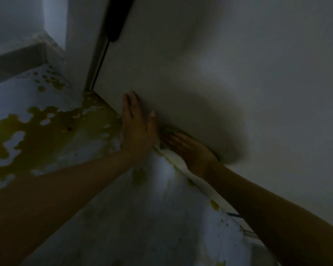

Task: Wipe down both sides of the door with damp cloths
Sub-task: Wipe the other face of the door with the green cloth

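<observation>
Two flat hands on the door (pixel 210 77): right hand (pixel 190 148) presses cloth (pixel 168 130), left hand (pixel 137 127) beside.

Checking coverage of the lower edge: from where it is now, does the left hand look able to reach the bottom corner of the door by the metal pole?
Probably yes. The left hand lies flat low on the door, and nothing stands between it and the corner beside the metal pole.

— Underfoot?
— Pale floor (pixel 46 104), blotched with yellow-green patches — paint worn or peeling, cannot tell which.
— Far left?
— Grey wall (pixel 12 22) above a low step or ledge (pixel 17 54), dim and blurred.
</observation>
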`<act>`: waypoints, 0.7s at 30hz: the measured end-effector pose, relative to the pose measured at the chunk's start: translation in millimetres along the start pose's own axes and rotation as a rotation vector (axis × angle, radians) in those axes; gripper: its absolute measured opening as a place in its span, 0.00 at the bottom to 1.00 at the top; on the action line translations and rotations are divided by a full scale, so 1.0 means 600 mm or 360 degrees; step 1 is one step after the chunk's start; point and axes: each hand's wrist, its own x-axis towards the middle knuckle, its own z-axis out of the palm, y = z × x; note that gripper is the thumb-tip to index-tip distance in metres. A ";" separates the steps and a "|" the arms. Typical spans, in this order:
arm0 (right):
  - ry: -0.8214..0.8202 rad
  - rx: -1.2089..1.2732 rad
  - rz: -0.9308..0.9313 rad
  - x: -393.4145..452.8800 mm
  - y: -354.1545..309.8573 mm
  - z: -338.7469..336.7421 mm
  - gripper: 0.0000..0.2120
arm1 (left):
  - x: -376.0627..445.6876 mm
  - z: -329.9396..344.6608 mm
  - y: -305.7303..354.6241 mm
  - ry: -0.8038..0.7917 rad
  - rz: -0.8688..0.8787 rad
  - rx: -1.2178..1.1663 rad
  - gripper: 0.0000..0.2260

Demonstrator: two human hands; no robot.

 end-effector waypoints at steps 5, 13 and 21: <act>0.0195 0.0146 0.0090 -0.117 0.020 0.025 0.26 | -0.007 0.005 0.003 -0.0050 -0.0099 -0.0049 0.32; 0.0392 -0.0028 0.0451 -0.110 0.036 -0.020 0.32 | -0.009 0.006 0.003 -0.0108 -0.0166 -0.0040 0.36; 0.0137 -0.0360 -0.0088 0.063 -0.034 0.000 0.35 | -0.014 0.012 0.010 -0.0118 -0.0200 0.0009 0.40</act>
